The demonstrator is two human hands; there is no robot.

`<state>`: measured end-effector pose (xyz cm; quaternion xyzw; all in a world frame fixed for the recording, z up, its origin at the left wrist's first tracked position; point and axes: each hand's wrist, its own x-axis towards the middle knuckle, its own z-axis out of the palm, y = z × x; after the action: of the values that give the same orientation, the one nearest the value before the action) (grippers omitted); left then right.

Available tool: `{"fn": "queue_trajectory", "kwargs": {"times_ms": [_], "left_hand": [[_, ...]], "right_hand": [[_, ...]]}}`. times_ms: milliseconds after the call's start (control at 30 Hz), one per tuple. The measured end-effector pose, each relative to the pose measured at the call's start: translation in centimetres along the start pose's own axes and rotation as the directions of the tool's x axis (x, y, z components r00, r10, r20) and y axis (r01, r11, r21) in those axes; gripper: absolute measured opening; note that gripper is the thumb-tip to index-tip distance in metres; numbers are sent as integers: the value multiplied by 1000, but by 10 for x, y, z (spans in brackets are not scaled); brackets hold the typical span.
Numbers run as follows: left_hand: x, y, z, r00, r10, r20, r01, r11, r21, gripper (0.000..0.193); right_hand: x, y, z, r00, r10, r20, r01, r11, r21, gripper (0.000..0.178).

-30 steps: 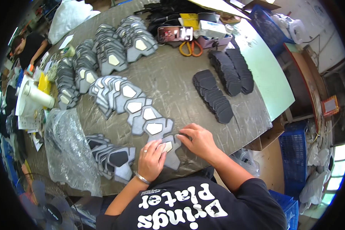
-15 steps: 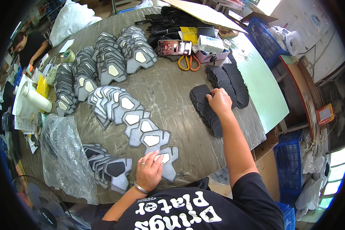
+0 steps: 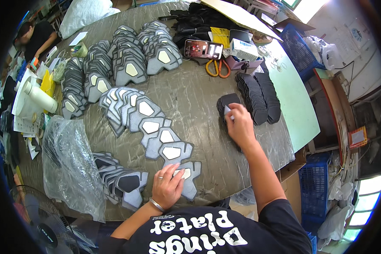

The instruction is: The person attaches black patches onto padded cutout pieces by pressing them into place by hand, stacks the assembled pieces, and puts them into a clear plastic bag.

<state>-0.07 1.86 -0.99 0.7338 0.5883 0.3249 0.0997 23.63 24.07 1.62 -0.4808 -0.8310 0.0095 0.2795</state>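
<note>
My left hand (image 3: 168,185) lies with fingers stretched out over the nearest grey shaped piece (image 3: 191,186), touching its white patch. From there a fanned row of overlapping grey pieces (image 3: 172,151), each with a white patch, curves away to the far left. My right hand (image 3: 240,125) is over a row of overlapping black rounded pads (image 3: 228,100). Between its thumb and fingers is a small whitish flat piece (image 3: 229,113), mostly hidden by the hand. Two more rows of black pads (image 3: 268,97) lie just beyond that hand.
More stacked grey pieces (image 3: 130,70) stand in rows at the far left. Grey pieces with dark patches (image 3: 129,184) lie near left, beside a clear plastic bag (image 3: 70,163). Orange-handled scissors (image 3: 218,68) and a phone (image 3: 203,49) are at the back. A person (image 3: 36,38) sits far left.
My right hand has drawn slightly back toward me over the black pads, and a whitish piece now shows in its fingers. My left hand stays on the nearest grey piece.
</note>
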Motion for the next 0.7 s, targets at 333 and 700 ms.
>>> {"fn": "queue_trajectory", "kwargs": {"times_ms": [333, 700], "left_hand": [[-7, 0, -20, 999, -9, -31, 9, 1000, -15, 35], [-33, -5, -14, 999, 35, 3, -35, 996, -80, 30]], "right_hand": [[-71, -76, -31, 771, 379, 512, -601, 166, 782, 15], [-110, -139, -4, 699, 418, 580, -711, 322, 624, 35]]}}
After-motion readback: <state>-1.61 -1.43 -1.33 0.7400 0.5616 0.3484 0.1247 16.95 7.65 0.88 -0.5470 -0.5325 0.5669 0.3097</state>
